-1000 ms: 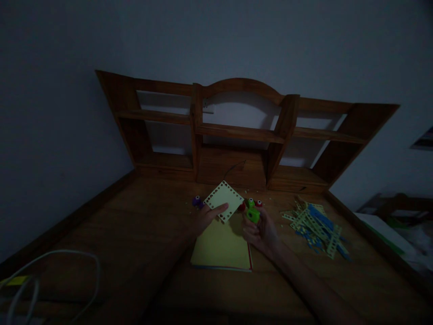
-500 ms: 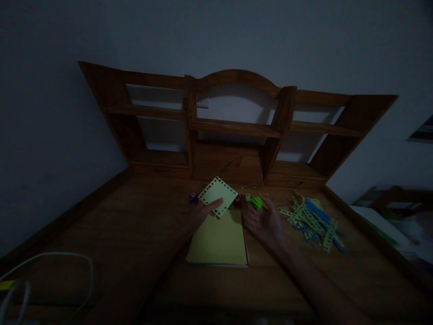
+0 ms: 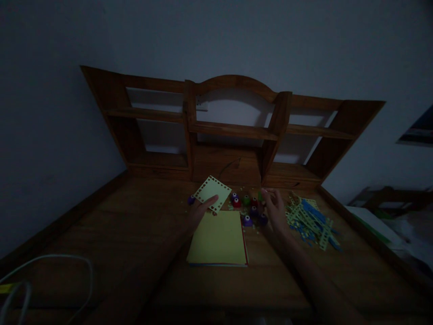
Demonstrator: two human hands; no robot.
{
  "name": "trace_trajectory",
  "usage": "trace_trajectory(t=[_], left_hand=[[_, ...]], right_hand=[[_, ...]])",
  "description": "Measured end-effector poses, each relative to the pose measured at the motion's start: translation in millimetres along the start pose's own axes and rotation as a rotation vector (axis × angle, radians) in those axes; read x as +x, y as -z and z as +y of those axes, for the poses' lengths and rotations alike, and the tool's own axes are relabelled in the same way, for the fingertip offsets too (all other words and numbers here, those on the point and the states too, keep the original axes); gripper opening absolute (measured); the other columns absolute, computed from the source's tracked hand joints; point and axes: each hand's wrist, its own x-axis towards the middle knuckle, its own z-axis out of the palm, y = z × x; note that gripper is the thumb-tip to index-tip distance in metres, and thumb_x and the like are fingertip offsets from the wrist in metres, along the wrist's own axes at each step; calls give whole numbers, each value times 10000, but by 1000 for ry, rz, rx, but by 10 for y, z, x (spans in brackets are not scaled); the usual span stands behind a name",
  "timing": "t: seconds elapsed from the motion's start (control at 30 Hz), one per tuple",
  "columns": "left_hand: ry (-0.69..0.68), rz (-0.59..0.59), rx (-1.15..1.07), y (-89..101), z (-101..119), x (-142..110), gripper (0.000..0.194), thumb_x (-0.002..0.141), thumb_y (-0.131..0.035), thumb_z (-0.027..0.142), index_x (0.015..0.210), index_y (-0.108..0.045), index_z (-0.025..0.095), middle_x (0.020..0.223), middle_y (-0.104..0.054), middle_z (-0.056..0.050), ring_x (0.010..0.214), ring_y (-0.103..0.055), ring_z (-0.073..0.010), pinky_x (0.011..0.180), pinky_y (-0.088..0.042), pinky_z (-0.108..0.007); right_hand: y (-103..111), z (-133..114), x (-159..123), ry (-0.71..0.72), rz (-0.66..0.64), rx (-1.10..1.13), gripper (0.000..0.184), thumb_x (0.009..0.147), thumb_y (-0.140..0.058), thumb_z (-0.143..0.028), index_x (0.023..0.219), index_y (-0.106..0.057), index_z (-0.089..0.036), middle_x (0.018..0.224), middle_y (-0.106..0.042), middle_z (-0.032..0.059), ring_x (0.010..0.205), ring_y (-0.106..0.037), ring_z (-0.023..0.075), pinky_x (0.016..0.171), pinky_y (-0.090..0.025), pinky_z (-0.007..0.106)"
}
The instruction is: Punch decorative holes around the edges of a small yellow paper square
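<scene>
My left hand point(image 3: 201, 211) grips a pale yellow square sheet of paper point(image 3: 213, 192), thumb on top. Small shaped holes run along the sheet's edges. My right hand point(image 3: 275, 208) is closed at the back right, its fingertips on a green craft punch point(image 3: 260, 196) that is mostly hidden. Just left of it several small punches stand on the desk, among them a red punch point(image 3: 236, 203), a green punch point(image 3: 246, 200) and a purple punch point(image 3: 247, 220). Another purple punch point(image 3: 191, 199) sits beside the held sheet. Below lies a stack of coloured paper point(image 3: 218, 239), yellow on top.
Punched yellow and blue paper strips point(image 3: 313, 221) lie heaped at the right. Tiny paper bits are scattered around the punches. A wooden shelf unit point(image 3: 233, 130) stands along the back of the desk point(image 3: 135, 225). A white cable point(image 3: 61, 256) curls at the front left.
My right hand has moved slightly right and back with the green punch, and turned. The punches it covered now show. My left hand and the sheet have shifted slightly left.
</scene>
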Motion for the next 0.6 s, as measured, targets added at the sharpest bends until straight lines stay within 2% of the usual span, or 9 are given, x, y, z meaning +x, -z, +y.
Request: trace_trajectory(t=[0.07,0.13,0.37,0.53,0.6], left_hand=[[-23,12,-15,5,-59,36,379,665,-716,430,907,-628,151,737,-670,-38,576,-612,-163,518,-474,-259],[-45,17,-19,8,-98,59,386,662,-716,426,926,-629,159,762,-677,-36,574,-611,-159,514,-470,-258],[-82,24,-10,21,-110,72,381,663,-711,439,897,-644,145,723,-665,-39,560,-601,-153,497,-442,-244],[-70,25,-12,5,-90,58,354,658,-712,422,874,-647,150,731,-670,-41,554,-593,-148,496,-438,-246],[-54,33,-13,-2,-80,49,344,656,-716,418,861,-646,151,740,-673,-45,563,-594,-151,507,-446,-251]], right_hand=[[45,74,78,69,48,-86,315,789,-610,-517,866,-532,-222,663,-531,-37,537,-478,112,467,-376,198],[58,116,93,122,30,-168,324,790,-606,-523,849,-551,-209,710,-563,-13,614,-521,134,523,-413,217],[-22,111,-66,294,-301,-542,270,835,-584,-468,935,-636,-222,882,-651,31,807,-596,202,708,-454,304],[-25,150,-70,335,-422,-595,321,865,-548,-465,1077,-574,-226,1018,-646,57,932,-596,227,800,-461,344],[-5,162,-60,351,-446,-635,304,888,-515,-460,1077,-560,-227,1028,-640,60,946,-593,226,816,-455,347]])
